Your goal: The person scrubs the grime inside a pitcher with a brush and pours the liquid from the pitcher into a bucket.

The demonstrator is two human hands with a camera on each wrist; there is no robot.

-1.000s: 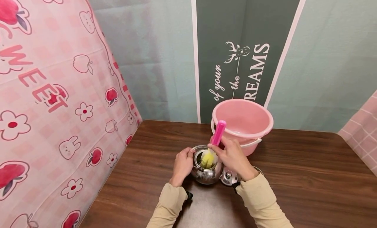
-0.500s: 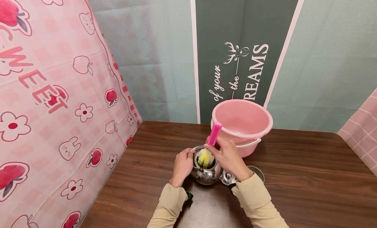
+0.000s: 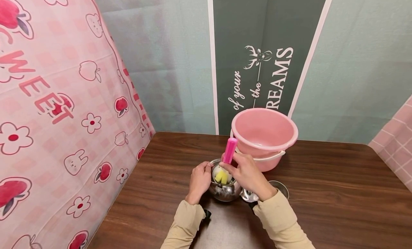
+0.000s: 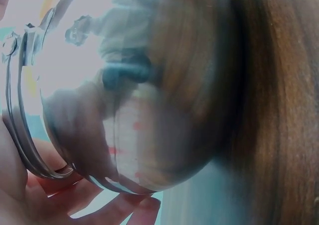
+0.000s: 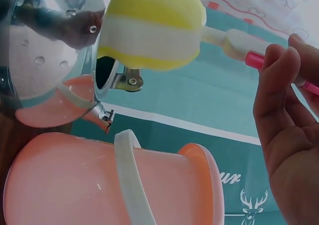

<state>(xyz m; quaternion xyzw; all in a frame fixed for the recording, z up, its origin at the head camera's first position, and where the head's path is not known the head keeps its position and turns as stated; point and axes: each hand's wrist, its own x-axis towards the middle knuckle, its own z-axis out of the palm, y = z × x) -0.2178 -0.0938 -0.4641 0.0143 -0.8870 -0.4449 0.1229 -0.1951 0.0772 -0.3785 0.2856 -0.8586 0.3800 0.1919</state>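
While the right hand [image 3: 247, 174] has its fingers pinched round the pink handle of the brush [image 3: 229, 150], the left hand [image 3: 200, 178] grips the pot [image 3: 225, 193] at its rim and wire handle. Brush handle sticks up, slightly tilted; yellow-and-white head sits at the pot's mouth, part in, part out. Pot's upright on the surface [image 3: 338, 195], shiny metal, droplets on its side. Silver lid [image 3: 248, 196] just right of it, partly behind the right wrist from where I stand. Round-rimmed piece [image 3: 283, 185] past that, half hidden by the right sleeve [image 3: 278, 217]. Pink bucket [image 3: 269, 165], white handle, behind and to the right. Pink patterned cloth [image 3: 58, 142] left, green backdrop [image 3: 170, 63] behind, lettering and a stag's head on it.
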